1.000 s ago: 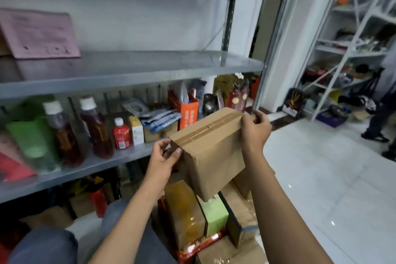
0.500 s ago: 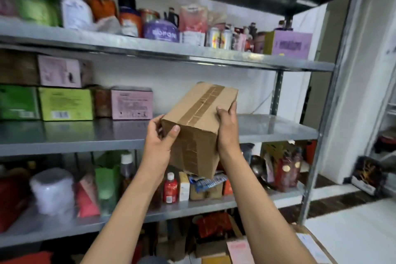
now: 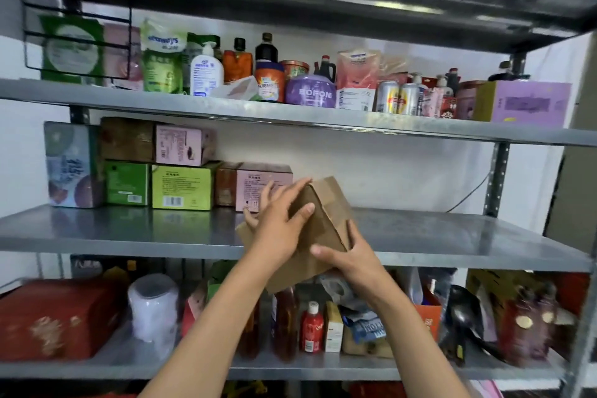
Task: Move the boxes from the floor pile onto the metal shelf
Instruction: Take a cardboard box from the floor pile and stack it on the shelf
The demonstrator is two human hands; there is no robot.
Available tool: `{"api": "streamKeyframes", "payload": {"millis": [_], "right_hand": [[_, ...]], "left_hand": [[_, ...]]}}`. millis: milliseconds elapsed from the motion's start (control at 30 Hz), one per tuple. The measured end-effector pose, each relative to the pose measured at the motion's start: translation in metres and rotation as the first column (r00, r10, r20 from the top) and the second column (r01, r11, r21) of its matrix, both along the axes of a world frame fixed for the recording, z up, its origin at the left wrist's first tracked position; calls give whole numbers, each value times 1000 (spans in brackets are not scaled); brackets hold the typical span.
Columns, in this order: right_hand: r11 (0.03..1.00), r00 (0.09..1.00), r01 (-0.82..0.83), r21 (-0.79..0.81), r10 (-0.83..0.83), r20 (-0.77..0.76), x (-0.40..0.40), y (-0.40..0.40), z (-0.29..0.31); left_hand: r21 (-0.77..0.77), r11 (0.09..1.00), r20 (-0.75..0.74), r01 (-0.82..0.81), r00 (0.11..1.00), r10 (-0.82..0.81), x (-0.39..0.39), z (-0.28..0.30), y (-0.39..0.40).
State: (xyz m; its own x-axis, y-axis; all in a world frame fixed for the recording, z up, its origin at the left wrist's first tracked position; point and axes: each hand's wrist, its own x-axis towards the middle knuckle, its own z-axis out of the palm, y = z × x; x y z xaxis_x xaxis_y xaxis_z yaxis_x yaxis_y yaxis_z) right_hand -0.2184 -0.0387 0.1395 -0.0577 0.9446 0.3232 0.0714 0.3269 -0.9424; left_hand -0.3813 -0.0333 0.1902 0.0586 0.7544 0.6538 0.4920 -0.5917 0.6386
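You have the cardboard box (image 3: 326,220) between both hands, tilted, its lower edge at the front lip of the metal shelf (image 3: 452,236). Your left hand (image 3: 279,229) lies flat on the box's left face, fingers straight and spread, pressing rather than curling. Your right hand (image 3: 352,255) cups the lower right corner, thumb across the front face and fingers wrapped round the edge — a real grasp on that side.

Just left of your left hand, a pink box (image 3: 255,187) stands on the same level, with a light green box (image 3: 182,186) and more cartons stacked beyond; their print is too small to read.

On the level above your hands sits a purple tub (image 3: 310,92) lettered "BOFON", beside cans and bottles. Below your wrists, a red bottle (image 3: 311,326) stands among packets — other labels blurred
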Motion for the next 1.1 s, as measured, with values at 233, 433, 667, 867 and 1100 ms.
{"api": "streamKeyframes", "payload": {"millis": [233, 433, 667, 867, 1100], "right_hand": [[993, 973, 103, -61, -114, -202, -10, 33, -42], [968, 970, 240, -71, -242, -17, -21, 59, -44], [963, 958, 266, 53, -270, 95, -34, 80, -33], [941, 950, 311, 137, -311, -19, -37, 98, -10], [942, 964, 262, 208, -243, -111, -46, 143, 43]], "left_hand": [[-66, 991, -107, 116, 987, -122, -18, -8, 45], [-350, 896, 268, -272, 888, 374, -62, -35, 74], [-468, 865, 510, 182, 855, 97, -63, -46, 97], [-351, 933, 431, 72, 898, 93, -62, -29, 127], [-186, 981, 344, 61, 939, 7, -72, 18, 156]]}}
